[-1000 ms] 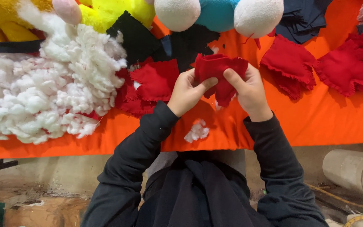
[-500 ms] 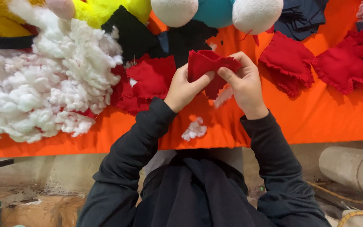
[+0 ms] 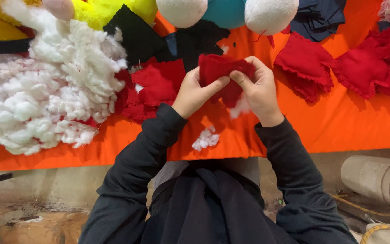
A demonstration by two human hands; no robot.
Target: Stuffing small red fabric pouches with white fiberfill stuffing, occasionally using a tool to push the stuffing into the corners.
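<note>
at the left of the frame a large heap of white stuffing [image 3: 32, 104] lies on the orange cloth [image 3: 339, 126] that covers the bench, with yellow plush [image 3: 113, 9] above it at the top edge. right of the heap sit black fabric pieces [image 3: 136, 36] and loose red fabric pieces [image 3: 159, 83]. at centre, your left hand [image 3: 195, 92] and right hand [image 3: 260, 92] together hold a small red fabric pouch [image 3: 220, 70] just above the cloth; the fingers of both hands are clamped on it, thumbs pressed to its near face. a wisp of white filling [image 3: 240, 107] shows just under the right hand, and a small white tuft [image 3: 206, 139] lies on the cloth below both hands. above, two white plush balls [image 3: 269, 16] flank a teal one [image 3: 226, 11]. to the right lie more sewn red pieces [image 3: 305, 63], and at lower right a pale ribbed pipe [image 3: 380, 178] rests on the floor. judgement: the step in hand appears to be working filling into the pouch. your next move calls for a firm pinch on its open edge while one thumb frees up.
</note>
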